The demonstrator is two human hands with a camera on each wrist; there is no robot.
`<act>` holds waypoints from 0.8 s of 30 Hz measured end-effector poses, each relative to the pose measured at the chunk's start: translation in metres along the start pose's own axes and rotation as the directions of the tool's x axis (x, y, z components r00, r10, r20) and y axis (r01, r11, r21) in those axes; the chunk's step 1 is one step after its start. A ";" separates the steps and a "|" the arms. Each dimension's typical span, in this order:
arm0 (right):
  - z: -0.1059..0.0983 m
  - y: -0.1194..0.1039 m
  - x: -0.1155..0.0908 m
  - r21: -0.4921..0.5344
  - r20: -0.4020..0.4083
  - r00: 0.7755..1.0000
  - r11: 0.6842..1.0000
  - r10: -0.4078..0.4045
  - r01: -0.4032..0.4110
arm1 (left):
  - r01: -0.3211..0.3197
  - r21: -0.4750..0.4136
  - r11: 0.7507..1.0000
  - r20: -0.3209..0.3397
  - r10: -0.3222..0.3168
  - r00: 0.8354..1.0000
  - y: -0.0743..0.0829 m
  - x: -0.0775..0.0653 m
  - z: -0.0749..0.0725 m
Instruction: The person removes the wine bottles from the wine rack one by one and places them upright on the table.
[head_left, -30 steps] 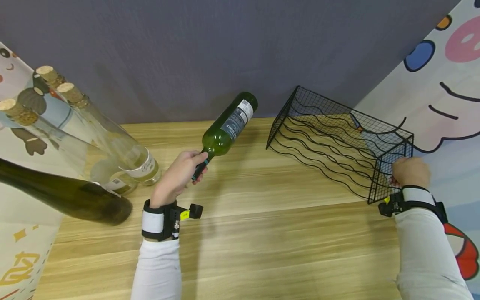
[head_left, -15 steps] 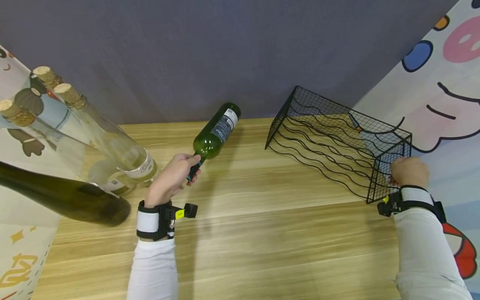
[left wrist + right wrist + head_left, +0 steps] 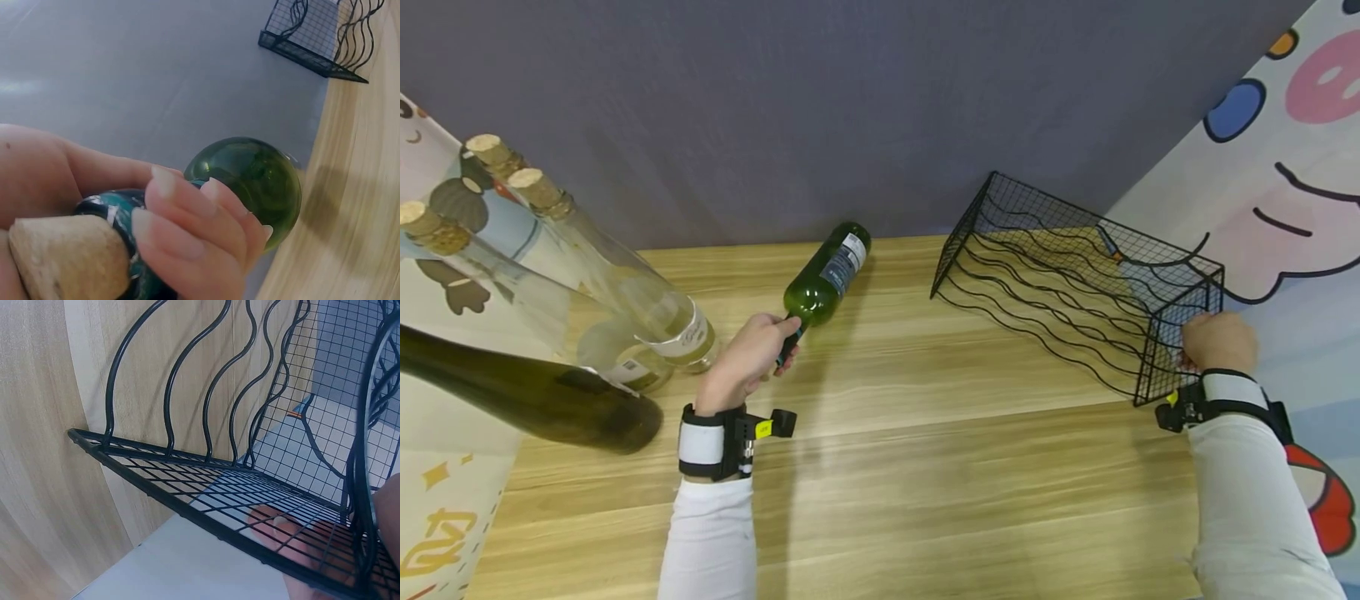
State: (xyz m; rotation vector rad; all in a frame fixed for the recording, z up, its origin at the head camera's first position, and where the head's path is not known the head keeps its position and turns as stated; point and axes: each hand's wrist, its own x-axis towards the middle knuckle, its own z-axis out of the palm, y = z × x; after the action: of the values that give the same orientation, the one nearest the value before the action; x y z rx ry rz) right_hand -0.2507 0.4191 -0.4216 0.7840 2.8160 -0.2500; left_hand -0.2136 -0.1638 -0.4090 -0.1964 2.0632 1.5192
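Observation:
A green wine bottle (image 3: 823,279) slants up and away from my left hand (image 3: 748,354), which grips it by the dark neck, base pointing to the back. In the left wrist view its cork (image 3: 69,259) shows beside the curled fingers (image 3: 187,244). At the right stands a black wire wine rack (image 3: 1067,287) with wavy bars and mesh walls. My right hand (image 3: 1221,343) holds the rack's right end; through the mesh in the right wrist view, fingertips (image 3: 275,528) show against the panel. Part of that grip is hidden by the wrist.
Several more bottles stand at the left: corked clear glass bottles (image 3: 681,325) and a dark olive bottle (image 3: 550,400). Behind the wooden tabletop (image 3: 962,500) rises a grey panel (image 3: 850,108). Cartoon-printed walls (image 3: 1262,192) flank both sides.
The left hand has shifted slightly left, and the green bottle has come left and nearer, its base dropping lower in view. The right hand and the rack have stayed nearly still.

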 end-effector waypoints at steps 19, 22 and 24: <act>0.001 0.001 0.000 0.009 0.003 1.000 1.000 -0.006 0.006 | 0.011 -0.013 1.000 -0.012 -0.011 1.000 -0.007 0.005 0.000; 0.000 -0.001 -0.001 0.008 0.001 1.000 1.000 -0.009 0.009 | -0.006 -0.024 1.000 -0.021 0.006 1.000 -0.007 0.006 -0.001; 0.000 -0.001 -0.001 0.008 -0.002 1.000 1.000 -0.011 0.011 | -0.013 -0.033 0.999 -0.024 0.012 1.000 -0.008 0.006 -0.002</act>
State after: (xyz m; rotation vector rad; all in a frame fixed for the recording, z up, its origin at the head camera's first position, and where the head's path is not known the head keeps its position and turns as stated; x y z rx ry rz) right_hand -0.2500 0.4177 -0.4211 0.7708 2.8240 -0.2632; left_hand -0.2161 -0.1670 -0.4189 -0.2155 2.0619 1.5666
